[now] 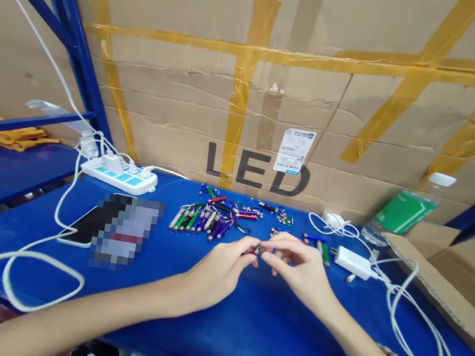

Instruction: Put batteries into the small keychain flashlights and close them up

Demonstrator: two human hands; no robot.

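Observation:
Over the middle of the blue shelf, my left hand is closed around a small red penlight, mostly hidden by the fingers. The fingertips of my right hand pinch at the penlight's metal end; any small part between them is too hidden to make out. Just beyond my hands lies a row of small penlights in silver, green, black, blue and purple, some with carabiner clips. Small round metal pieces lie behind my right hand. A green penlight rests to the right of it.
A power strip and a phone are on the left, among white cables. To the right are a white charger, a looped cable, a tilted bottle and an open carton. A large cardboard box stands behind.

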